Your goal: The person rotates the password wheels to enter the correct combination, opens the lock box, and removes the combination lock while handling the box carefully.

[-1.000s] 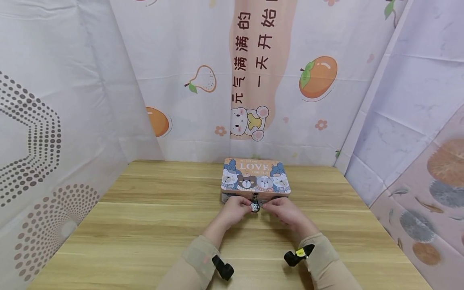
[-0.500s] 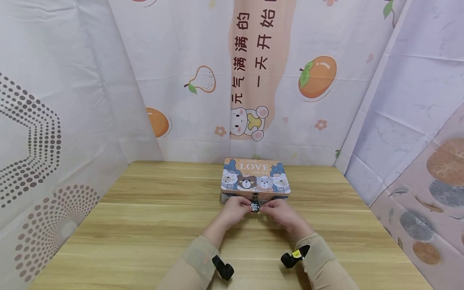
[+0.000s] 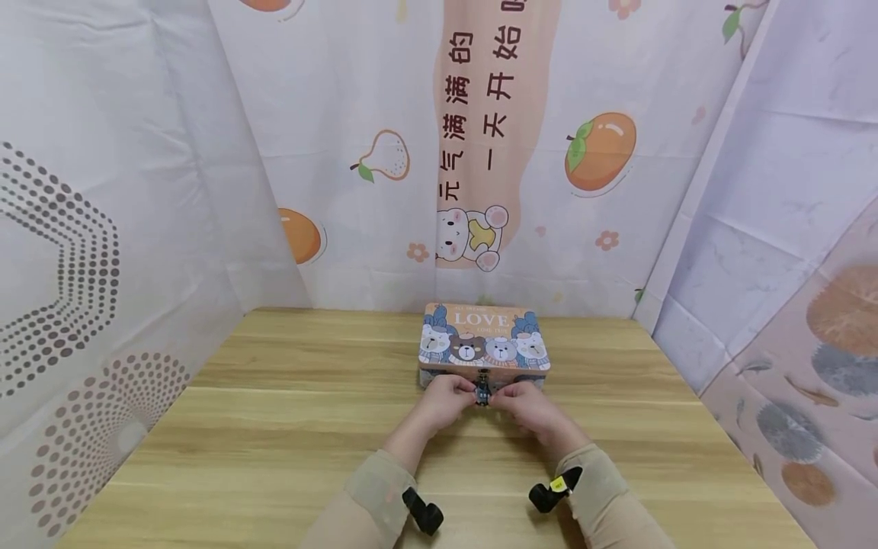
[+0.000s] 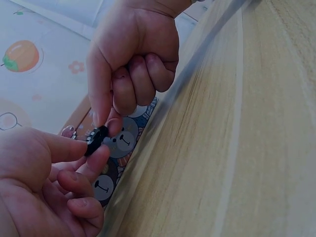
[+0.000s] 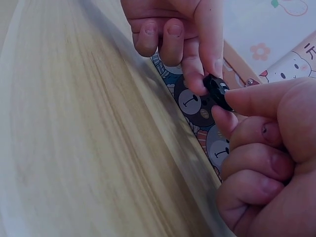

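Observation:
A tin box (image 3: 484, 337) with a "LOVE" lid and cartoon bears lies closed at the back of the table. At the middle of its front hangs a small black combination padlock (image 3: 482, 395) by the latch. My left hand (image 3: 442, 400) pinches the padlock from the left between thumb and fingers. From the other side, my right hand (image 3: 531, 408) pinches it with thumb and index finger, the other fingers curled in. Pale dials show on the padlock (image 4: 97, 140) in the left wrist view. Fingertips hide part of its body (image 5: 217, 93) in the right wrist view.
The wood-grain table (image 3: 288, 427) runs around the box on all sides. Printed curtains hang behind the table (image 3: 329, 229) and along its left and right sides. A black camera is strapped to each wrist.
My right hand has moved slightly left, closer to the padlock. The padlock has turned a little, its face now darker. My left hand stays on it, and the head view has tilted slightly.

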Tool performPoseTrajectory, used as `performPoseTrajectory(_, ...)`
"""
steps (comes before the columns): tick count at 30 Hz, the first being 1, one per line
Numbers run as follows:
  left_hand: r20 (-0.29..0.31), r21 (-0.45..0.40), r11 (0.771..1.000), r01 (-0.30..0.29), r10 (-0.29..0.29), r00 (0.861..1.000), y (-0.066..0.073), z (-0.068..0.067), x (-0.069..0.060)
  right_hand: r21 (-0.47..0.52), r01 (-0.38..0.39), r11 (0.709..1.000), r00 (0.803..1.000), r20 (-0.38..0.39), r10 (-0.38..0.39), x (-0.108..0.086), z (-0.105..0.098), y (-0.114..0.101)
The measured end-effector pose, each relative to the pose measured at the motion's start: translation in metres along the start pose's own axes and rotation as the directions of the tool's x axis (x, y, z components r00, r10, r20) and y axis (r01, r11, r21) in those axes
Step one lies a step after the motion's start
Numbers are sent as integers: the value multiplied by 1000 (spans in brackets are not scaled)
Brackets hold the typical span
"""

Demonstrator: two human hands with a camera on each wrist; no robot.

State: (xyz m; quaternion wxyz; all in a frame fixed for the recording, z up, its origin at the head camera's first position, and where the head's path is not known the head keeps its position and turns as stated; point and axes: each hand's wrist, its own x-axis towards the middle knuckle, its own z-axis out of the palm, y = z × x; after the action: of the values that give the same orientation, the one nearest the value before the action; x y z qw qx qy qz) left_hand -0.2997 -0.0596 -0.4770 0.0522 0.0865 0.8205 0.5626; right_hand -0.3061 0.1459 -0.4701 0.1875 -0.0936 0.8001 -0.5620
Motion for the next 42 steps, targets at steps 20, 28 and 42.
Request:
performPoseTrajectory(20, 17, 183, 981, -67, 65, 998, 11, -17, -2, 124, -28, 992, 997, 72, 19, 0, -2, -1)
performPoseTrajectory(28, 42, 214, 973, -80, 73, 996, 12, -17, -3, 142, -36, 989, 995, 93, 23, 1, -2, 0)
performPoseTrajectory(42, -14, 185, 978, -99, 103, 995, 13, -13, -4, 129, -30, 991, 996, 88, 19, 0, 4, -4)
